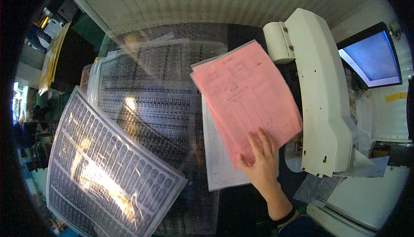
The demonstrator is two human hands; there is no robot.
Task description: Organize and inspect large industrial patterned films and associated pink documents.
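Note:
My right hand [261,163] lies with its fingers spread on the lower part of pink printed forms [243,90] in a clear sleeve. Under them, a white printed sheet [217,168] sticks out at the left and bottom. At the lower left, a glossy film sheet [151,185] with rows of dark rounded oblong shapes is tilted and looks raised above the table, reflecting light. Its lower edge runs out toward the rim of the picture. My left hand does not show; whether it holds this film sheet cannot be seen.
Larger transparent films [146,81] with dense dark patterns lie on the dark table behind the tilted sheet. A cream-coloured machine housing [323,94] stands right of the forms, with a lit monitor [371,60] beyond it. A pale ribbed panel [207,4] closes off the back.

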